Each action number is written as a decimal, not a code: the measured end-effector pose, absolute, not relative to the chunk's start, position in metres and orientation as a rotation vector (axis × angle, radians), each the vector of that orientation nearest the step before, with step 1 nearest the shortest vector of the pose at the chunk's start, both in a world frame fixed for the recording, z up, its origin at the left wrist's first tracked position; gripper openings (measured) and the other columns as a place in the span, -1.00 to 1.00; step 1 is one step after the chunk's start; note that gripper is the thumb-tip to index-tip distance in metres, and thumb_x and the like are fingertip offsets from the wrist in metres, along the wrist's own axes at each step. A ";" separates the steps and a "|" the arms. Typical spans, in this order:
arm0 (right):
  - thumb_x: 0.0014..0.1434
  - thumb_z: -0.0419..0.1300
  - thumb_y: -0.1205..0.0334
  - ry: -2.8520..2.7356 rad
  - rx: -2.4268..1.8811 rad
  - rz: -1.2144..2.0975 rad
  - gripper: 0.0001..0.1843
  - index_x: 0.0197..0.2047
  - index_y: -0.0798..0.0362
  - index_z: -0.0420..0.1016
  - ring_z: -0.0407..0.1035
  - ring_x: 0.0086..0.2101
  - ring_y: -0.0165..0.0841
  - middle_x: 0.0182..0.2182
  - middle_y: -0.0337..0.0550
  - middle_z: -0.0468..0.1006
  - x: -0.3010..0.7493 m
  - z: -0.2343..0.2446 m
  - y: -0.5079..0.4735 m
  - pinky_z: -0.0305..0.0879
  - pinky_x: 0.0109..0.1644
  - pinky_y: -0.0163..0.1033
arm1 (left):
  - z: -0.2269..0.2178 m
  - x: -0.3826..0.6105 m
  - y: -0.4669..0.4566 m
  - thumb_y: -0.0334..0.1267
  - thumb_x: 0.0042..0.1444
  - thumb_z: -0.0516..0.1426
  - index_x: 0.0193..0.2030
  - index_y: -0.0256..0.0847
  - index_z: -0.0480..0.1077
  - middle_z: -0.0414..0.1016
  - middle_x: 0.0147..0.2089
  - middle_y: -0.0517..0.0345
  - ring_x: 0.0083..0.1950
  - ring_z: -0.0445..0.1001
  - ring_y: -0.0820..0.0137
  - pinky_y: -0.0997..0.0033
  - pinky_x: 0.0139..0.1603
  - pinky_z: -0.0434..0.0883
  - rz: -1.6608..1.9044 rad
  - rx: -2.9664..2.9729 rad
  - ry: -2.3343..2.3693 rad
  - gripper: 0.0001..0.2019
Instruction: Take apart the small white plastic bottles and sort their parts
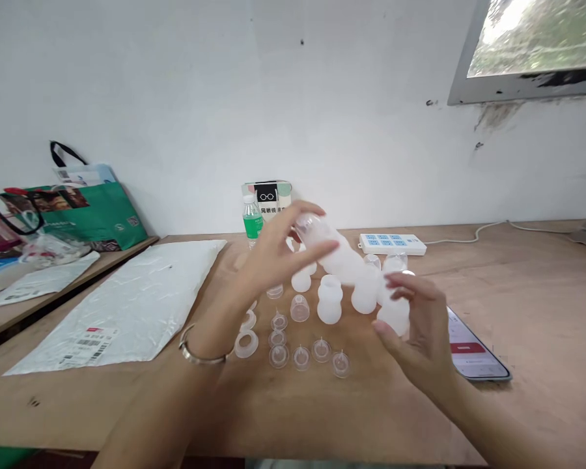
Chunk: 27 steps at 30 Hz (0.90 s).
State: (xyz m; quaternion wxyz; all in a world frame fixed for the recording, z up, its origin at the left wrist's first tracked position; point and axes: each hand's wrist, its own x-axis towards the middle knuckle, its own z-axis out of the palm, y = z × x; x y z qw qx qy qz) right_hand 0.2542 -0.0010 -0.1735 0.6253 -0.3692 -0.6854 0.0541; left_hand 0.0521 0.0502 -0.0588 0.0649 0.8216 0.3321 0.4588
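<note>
My left hand (278,254) grips a baby bottle (346,262) by its clear domed cap end, thumb and fingers around it. The bottle is translucent white, tilted and raised above the table, its base toward the right. My right hand (422,326) is open, thumb and fingers apart, in front of other bottles at the right. Among the standing bottles, one without a cap (329,299) is at the middle. Nearer me lie several clear teats (301,357), a clear cap (299,308) and a white collar ring (246,344). My left forearm partly hides the rings.
A smartphone (476,348) lies right of my right hand. Behind the bottles are a power strip (393,244), a green-labelled water bottle (252,221) and a small printed box (278,195). A white mailing bag (141,293) and a green shopping bag (97,218) are at left.
</note>
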 end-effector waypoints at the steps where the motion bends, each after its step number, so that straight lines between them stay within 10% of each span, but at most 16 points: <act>1: -0.03 0.34 0.06 -1.645 -0.834 0.111 -0.30 0.13 -0.08 0.14 0.25 0.05 -0.11 0.05 -0.01 0.31 0.254 -0.163 -0.003 0.26 0.04 -0.01 | -0.059 0.054 0.035 -0.11 0.05 0.21 -0.13 -0.15 0.33 0.47 -0.17 0.18 -0.21 0.44 0.41 0.45 -0.24 0.37 1.334 2.558 0.904 -0.71; 20: 0.10 0.17 -0.03 -2.101 -1.355 0.454 -0.76 -0.22 -0.09 0.41 0.44 -0.40 -0.18 -0.42 -0.17 0.57 0.250 -0.148 -0.038 0.31 -0.30 -0.12 | -0.106 0.009 0.011 0.09 0.25 -0.17 -0.40 -0.08 0.30 0.36 -0.53 0.24 -0.52 0.30 0.40 0.37 -0.49 0.27 1.886 1.934 1.531 -0.59; 27: 0.08 0.18 -0.03 -1.939 -1.438 0.689 -0.70 -0.17 -0.08 0.28 0.40 -0.35 -0.21 -0.36 -0.18 0.53 0.259 -0.157 -0.025 0.30 -0.32 -0.15 | -0.119 0.009 0.051 0.05 0.13 0.05 -0.08 -0.13 0.30 0.45 -0.31 0.19 -0.30 0.43 0.28 0.30 -0.30 0.33 0.581 2.374 1.549 -0.66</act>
